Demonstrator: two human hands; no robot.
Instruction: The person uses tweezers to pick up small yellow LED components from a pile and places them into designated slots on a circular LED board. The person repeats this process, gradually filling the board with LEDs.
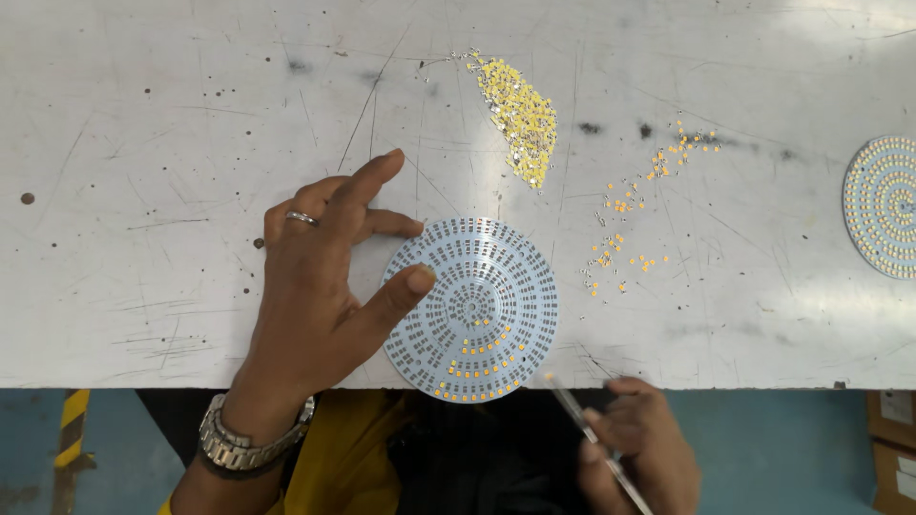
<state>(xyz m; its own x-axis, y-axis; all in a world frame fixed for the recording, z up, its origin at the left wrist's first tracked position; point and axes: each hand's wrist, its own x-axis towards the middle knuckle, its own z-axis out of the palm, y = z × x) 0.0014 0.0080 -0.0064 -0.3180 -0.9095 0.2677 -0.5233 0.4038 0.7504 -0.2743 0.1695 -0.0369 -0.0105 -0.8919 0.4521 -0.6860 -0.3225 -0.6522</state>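
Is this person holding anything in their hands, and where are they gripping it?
The right hand pinches thin metal tweezers around mid-length, tip toward the round board. The left hand holds nothing; its fingers steady the board's left edge.

Bright, even overhead light. The scratched grey-white metal counter (172, 114) reads high-key, with soft glare patches at far right and a faint sheen mid-right. Shadows are short and soft: a thin one under the left hand (320, 286), almost none under the round pale-blue circuit board (472, 310). Focus is sharp across the counter; scratches and small yellow chips resolve cleanly. The near edge is darker. The right hand (639, 448) is slightly motion-blurred. No obvious edge distortion.
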